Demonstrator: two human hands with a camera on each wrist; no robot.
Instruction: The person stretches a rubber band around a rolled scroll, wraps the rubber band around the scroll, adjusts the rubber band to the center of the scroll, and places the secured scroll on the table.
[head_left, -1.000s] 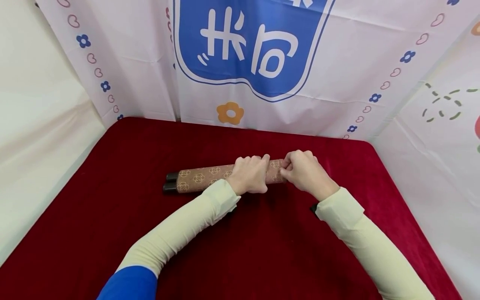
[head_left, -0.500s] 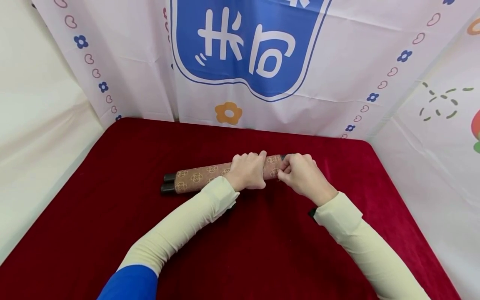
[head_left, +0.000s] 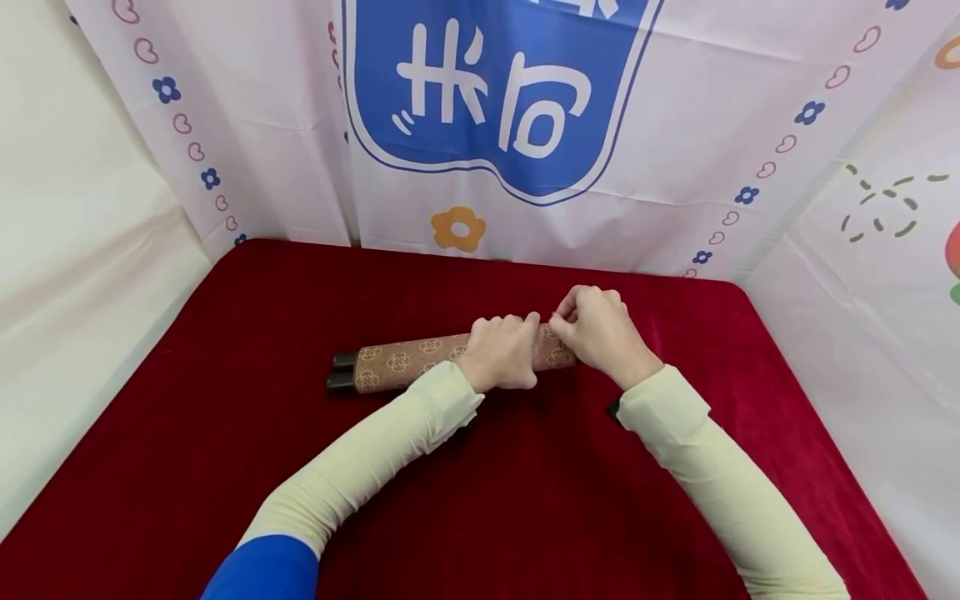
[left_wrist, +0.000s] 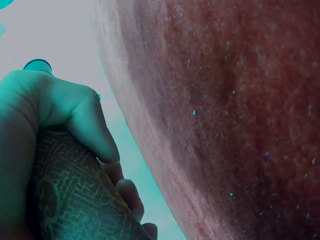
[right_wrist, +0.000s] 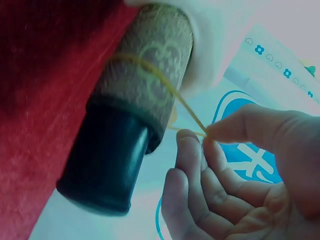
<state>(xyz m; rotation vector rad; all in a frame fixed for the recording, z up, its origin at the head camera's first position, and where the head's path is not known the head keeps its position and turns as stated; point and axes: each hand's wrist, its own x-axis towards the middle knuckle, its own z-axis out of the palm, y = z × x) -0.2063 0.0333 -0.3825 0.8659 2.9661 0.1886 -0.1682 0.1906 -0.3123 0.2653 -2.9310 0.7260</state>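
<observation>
A rolled scroll (head_left: 397, 362) in brown cloth with a pale flower pattern lies across the head view, with two dark roller ends (head_left: 341, 382) sticking out at its left. My left hand (head_left: 497, 354) grips it right of the middle, thumb on the near side in the left wrist view, over the patterned cloth (left_wrist: 75, 185). At the scroll's right end, my right hand (head_left: 600, 333) pinches a yellow rubber band (right_wrist: 167, 82) between thumb and fingertips. The band runs round the scroll close to a black roller end (right_wrist: 105, 160) and is pulled out taut. Palm and fingers hide part of the cloth.
Dark red velvet cloth (head_left: 480, 500) covers the table. A white printed curtain (head_left: 300, 167) with a blue sign stands along its far edge, and plain white sheets (head_left: 82, 208) hang at the sides.
My right hand has moved from the scroll's right end up to its far edge, drawing the rubber band outward. My left hand keeps its grip; the scroll has shifted only slightly.
</observation>
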